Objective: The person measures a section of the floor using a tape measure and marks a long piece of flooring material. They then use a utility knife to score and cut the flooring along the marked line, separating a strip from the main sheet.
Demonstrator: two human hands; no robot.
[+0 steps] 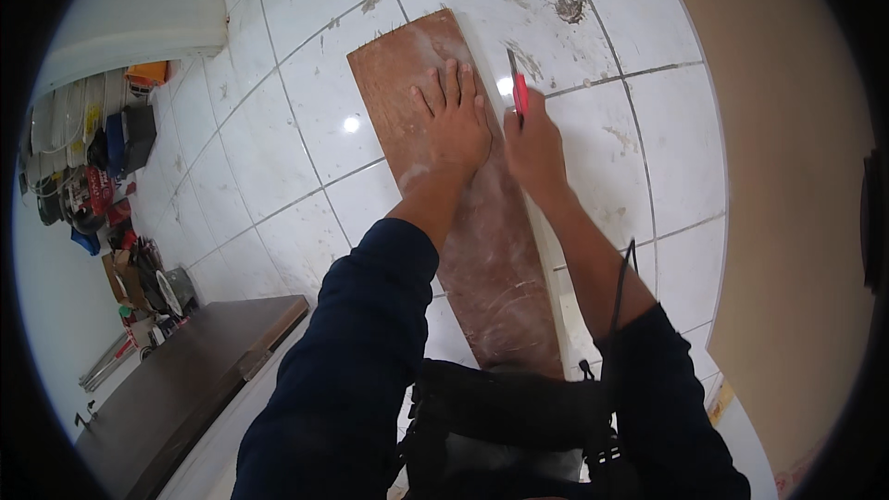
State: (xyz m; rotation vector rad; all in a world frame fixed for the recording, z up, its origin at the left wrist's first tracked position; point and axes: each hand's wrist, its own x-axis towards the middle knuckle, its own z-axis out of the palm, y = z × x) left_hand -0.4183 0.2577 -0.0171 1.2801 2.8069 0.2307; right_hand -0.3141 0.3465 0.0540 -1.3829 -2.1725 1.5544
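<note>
A long reddish-brown wooden board [500, 287] with dusty white smears lies on the tiled floor, its far end ragged. My left hand [456, 130] presses flat on the board's far half, fingers spread. Just right of the board, my right hand [537, 148] is closed round a red utility knife [521, 93]. The knife's blade points away from me, over the tiles. A pale strip [497, 111] runs along the board's right edge; whether it is a separate piece or the board's own side, I cannot tell.
White floor tiles [259, 167] with dark joints and stains surround the board. A tan wall [778, 176] bounds the right side. At the lower left lies a dark brown panel [185, 389]. Tools and boxes [139, 268] are piled along the left, near an orange item [146, 74].
</note>
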